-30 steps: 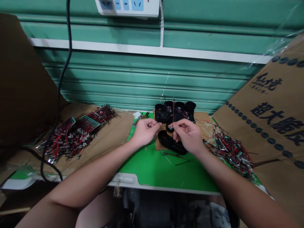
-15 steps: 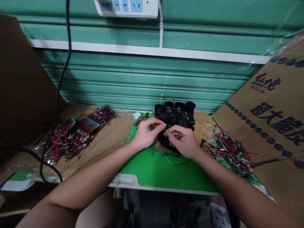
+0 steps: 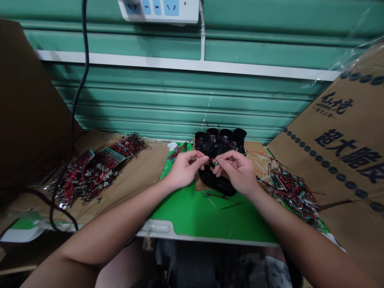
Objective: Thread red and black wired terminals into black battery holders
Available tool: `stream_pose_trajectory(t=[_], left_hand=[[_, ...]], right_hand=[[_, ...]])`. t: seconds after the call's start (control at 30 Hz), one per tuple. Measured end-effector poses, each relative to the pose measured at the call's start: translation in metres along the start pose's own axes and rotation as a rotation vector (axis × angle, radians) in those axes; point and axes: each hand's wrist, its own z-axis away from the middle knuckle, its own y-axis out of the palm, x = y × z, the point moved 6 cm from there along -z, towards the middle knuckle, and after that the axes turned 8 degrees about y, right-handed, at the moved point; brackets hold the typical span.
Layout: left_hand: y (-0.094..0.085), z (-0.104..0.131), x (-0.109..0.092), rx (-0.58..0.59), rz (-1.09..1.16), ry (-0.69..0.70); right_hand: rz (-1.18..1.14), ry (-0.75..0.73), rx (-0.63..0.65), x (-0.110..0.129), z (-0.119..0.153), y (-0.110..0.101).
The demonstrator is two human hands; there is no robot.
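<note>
My left hand [image 3: 189, 166] is closed in a pinch on a thin red wire [image 3: 211, 159]. Opposite it, my right hand [image 3: 235, 168] pinches the wire's other end, where a small part shows at the fingertips, too small to name. The wire runs between the two hands. Just behind them stands a black holder with several round cups [image 3: 225, 136], red wires looping over the cups. Below the fingers lies the holder's curved black front part [image 3: 217, 182], resting on a cardboard piece.
Bundles of red and black wires [image 3: 90, 180] lie on cardboard at left, and a loose wire heap [image 3: 295, 192] at right. A cardboard box [image 3: 345, 152] flanks the green table [image 3: 210, 224]. A black cable [image 3: 78, 92] hangs at left; a power strip [image 3: 160, 10] is on the wall.
My right hand has moved slightly up and to the right, turning so the wire stretches between the hands. More of the black front part now shows. My left hand stays nearly still.
</note>
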Motion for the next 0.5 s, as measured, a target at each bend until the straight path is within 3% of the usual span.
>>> stream_pose_trajectory(t=[0.23, 0.33, 0.5], left_hand=[[-0.003, -0.002, -0.004, -0.009, -0.008, 0.014], [-0.004, -0.002, -0.005, -0.004, -0.012, 0.021], [-0.006, -0.003, -0.001, -0.011, -0.013, 0.020]], right_hand=[[-0.056, 0.282, 0.166, -0.015, -0.005, 0.001], [-0.092, 0.326, 0.259, -0.014, -0.004, 0.005], [-0.127, 0.399, 0.306, -0.016, -0.003, 0.005]])
